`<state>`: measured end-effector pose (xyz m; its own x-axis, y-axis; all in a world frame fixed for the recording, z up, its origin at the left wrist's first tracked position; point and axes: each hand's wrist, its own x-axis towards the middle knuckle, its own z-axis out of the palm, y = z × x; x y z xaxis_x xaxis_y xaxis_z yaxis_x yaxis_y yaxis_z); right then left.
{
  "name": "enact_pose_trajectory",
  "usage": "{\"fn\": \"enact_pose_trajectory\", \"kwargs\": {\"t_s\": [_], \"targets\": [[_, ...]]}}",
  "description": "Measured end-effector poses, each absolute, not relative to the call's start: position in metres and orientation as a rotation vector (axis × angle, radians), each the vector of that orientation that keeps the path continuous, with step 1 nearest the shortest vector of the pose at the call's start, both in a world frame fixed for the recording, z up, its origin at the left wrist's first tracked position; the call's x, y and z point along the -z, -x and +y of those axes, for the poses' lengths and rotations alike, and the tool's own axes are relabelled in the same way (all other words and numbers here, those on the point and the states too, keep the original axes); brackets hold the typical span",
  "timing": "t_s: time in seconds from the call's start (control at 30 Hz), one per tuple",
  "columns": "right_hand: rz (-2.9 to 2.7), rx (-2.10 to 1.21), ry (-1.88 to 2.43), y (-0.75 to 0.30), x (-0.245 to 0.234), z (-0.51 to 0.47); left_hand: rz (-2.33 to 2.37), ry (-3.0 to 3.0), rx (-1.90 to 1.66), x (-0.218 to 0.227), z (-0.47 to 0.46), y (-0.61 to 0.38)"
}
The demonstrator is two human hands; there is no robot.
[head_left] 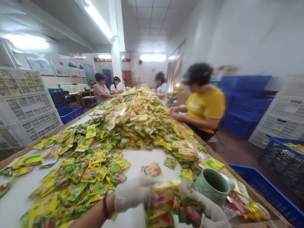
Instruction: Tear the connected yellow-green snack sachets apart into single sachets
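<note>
My left hand (pixel 132 194) wears a white glove and is closed on the left side of a stack of yellow-green sachets (pixel 163 203). My right hand (pixel 207 213), also gloved, grips the same stack from the right, low at the frame's bottom edge. The stack is blurred by motion. A green mug (pixel 212 185) stands just beyond my right hand. A huge heap of the same sachets (pixel 132 124) covers the long white table (pixel 148 157), with loose ones spread to my left.
A person in a yellow shirt (pixel 204 104) sits at the table's right side with hands in the heap; others work at the far end. White crates (pixel 19 102) stack on the left. Blue crates (pixel 274 189) stand on the floor at right.
</note>
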<state>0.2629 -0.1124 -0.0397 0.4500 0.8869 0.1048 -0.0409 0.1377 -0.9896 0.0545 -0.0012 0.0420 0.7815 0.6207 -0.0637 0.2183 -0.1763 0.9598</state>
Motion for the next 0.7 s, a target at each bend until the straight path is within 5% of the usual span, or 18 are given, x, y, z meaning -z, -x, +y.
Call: {"fn": "enact_pose_trajectory", "kwargs": {"t_s": [0.23, 0.43, 0.7], "targets": [[-0.853, -1.129, 1.11, -0.199, 0.025, -0.099, 1.118, -2.687, -0.895, -0.019, -0.041, -0.006], [-0.864, -1.198, 1.084, -0.175, 0.02, -0.102, 1.366, -2.778, -0.873, 0.02, -0.051, 0.015], [-1.517, -1.035, 1.285, -0.194, -0.003, -0.105, 1.284, -2.764, -0.662, 0.008, -0.067, 0.022]]}}
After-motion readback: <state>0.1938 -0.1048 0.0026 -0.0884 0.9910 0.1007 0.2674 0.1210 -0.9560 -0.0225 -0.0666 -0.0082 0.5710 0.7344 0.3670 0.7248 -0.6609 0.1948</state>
